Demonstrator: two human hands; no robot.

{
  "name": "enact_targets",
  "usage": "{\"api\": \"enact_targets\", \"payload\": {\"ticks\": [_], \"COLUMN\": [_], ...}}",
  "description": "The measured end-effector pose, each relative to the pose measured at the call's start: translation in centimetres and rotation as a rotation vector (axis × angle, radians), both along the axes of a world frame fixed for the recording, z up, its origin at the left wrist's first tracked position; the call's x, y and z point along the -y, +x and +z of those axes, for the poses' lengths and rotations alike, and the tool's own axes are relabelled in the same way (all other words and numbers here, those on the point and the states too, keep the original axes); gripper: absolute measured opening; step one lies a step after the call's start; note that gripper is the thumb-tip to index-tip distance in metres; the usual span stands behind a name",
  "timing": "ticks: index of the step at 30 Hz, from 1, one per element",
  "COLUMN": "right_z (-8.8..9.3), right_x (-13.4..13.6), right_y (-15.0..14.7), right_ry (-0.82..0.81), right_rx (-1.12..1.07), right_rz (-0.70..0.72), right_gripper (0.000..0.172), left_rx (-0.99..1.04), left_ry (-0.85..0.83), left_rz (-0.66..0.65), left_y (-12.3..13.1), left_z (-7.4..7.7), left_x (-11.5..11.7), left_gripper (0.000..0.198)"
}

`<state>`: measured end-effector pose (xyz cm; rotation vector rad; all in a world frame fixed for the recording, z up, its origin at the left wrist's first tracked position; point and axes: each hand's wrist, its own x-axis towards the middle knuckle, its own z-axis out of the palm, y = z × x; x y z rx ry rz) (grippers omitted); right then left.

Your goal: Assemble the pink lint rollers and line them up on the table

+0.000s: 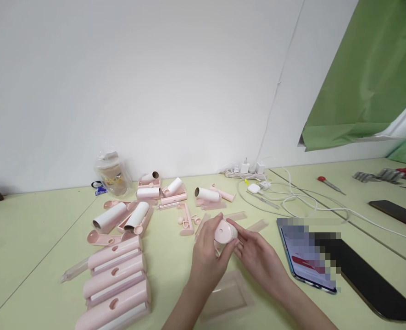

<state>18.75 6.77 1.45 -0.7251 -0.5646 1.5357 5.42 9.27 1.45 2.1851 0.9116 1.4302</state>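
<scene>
Both hands meet over the pale green table [34,238] around one pink lint-roller piece [224,232], seen end-on as a round pink cap. My left hand [208,259] wraps it from the left with curled fingers. My right hand [258,256] pinches its right side with thumb and fingertips. A clear plastic cover [228,293] lies on the table just below my hands. Three assembled pink rollers [116,282] lie in a row at the lower left.
Loose white rolls [110,217] and pink parts [185,220] are scattered behind the hands. A wrapped cup [112,176] stands by the wall. A phone [306,256], a black slab [371,279], a power strip [246,173] with white cables and a screwdriver [330,184] sit to the right.
</scene>
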Motion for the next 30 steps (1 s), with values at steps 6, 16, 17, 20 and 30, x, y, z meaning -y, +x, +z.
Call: {"api": "enact_targets", "payload": {"ticks": [6,16,17,20,30], "right_z": [-1.1,-0.1,0.0,0.4,1.5], "right_x": [0.1,0.7,0.6,0.2,0.1], "right_y": [0.1,0.8,1.0,2.1,2.8], "right_ry": [0.111,0.25,0.247,0.211,0.277], "right_rx": [0.226,0.527,0.501,0.344,0.059], "right_rz": [-0.013,-0.053,-0.126,-0.393,-0.627], "right_gripper": [0.055,0.088,0.082,0.063,0.042], "left_rx": [-0.097,-0.299,-0.361,-0.564,-0.97], "left_ry": [0.135,0.284,0.293,0.215,0.024], "left_rz": [-0.014,-0.144,-0.18,-0.179,0.177], "left_y": [0.0,-0.1,-0.1,0.9,12.0], "left_z": [0.1,0.8,1.5,3.6,2.7], "left_x": [0.2,0.8,0.7,-0.7,-12.5], "left_gripper": [0.044,0.073,0.077,0.086,0.034]}}
